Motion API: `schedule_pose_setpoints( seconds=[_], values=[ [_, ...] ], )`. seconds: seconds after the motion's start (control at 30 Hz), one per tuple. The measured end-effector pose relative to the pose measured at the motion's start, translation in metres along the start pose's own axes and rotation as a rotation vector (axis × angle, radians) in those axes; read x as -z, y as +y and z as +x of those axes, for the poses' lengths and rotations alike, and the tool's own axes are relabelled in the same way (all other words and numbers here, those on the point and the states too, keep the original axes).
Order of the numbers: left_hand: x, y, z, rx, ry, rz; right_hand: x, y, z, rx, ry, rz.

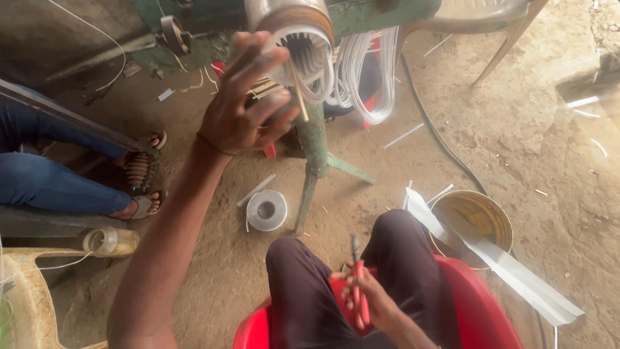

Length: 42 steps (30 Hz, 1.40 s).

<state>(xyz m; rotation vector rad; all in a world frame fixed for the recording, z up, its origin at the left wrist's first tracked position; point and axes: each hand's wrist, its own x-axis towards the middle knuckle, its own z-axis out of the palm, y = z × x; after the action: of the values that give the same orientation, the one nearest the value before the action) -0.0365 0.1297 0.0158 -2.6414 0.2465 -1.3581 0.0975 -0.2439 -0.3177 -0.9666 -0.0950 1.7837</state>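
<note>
Closest in, your right hand [371,300] is down at your lap, fingers clenched around a pair of red-handled pliers [358,284], jaws pointing up between your knees. You're sitting on a red plastic chair [475,304].

Just right of your knee there's a round metal tin [475,220] on the dirt floor, with long white strips [510,265] lying across it. On your left, a clear glass jar [113,241] lies on its side. Ahead of your knees sits a small reel of white tape [267,210], right at the foot of the green metal stand [313,152].

Up front, your left hand [242,106] is raised to the motor stator [300,42] mounted on top of that stand, fingers spread and loosely curled against its rim, a thin wooden stick [298,90] beside your fingertips; whether you're actually pinching it, I can't tell. Loops of white wire [368,71] hang just behind the stator.

Off to your left, another person's sandalled feet [143,171] rest on the ground. Farther back, a pale plastic chair [500,26] stands.
</note>
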Motion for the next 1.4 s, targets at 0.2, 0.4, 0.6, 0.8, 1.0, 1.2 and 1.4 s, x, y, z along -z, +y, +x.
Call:
schedule_pose_setpoints(
  seconds=[0.2,0.4,0.6,0.8,1.0,1.2,1.4],
  values=[
    [0.01,0.007,-0.018,0.112,-0.017,0.206,0.016,-0.004,0.002,-0.256,0.033,0.249],
    [0.014,-0.001,-0.011,0.09,-0.077,0.172,0.0,-0.005,-0.002,-0.184,-0.033,0.131],
    [0.013,-0.002,-0.003,0.026,-0.091,0.239,-0.045,-0.036,-0.011,-0.263,0.182,0.199],
    [0.006,-0.01,0.003,-0.132,-0.122,0.262,-0.104,-0.065,-0.027,0.362,0.201,-0.509],
    [-0.002,-0.024,0.006,-0.187,-0.06,0.216,-0.172,-0.163,0.009,1.447,0.531,-1.44],
    [-0.013,-0.026,0.004,-0.155,-0.038,0.192,-0.222,-0.228,0.037,1.893,0.35,-1.273],
    [-0.023,-0.028,-0.001,-0.143,-0.038,0.263,-0.231,-0.237,0.044,1.768,0.478,-1.364]
  ],
)
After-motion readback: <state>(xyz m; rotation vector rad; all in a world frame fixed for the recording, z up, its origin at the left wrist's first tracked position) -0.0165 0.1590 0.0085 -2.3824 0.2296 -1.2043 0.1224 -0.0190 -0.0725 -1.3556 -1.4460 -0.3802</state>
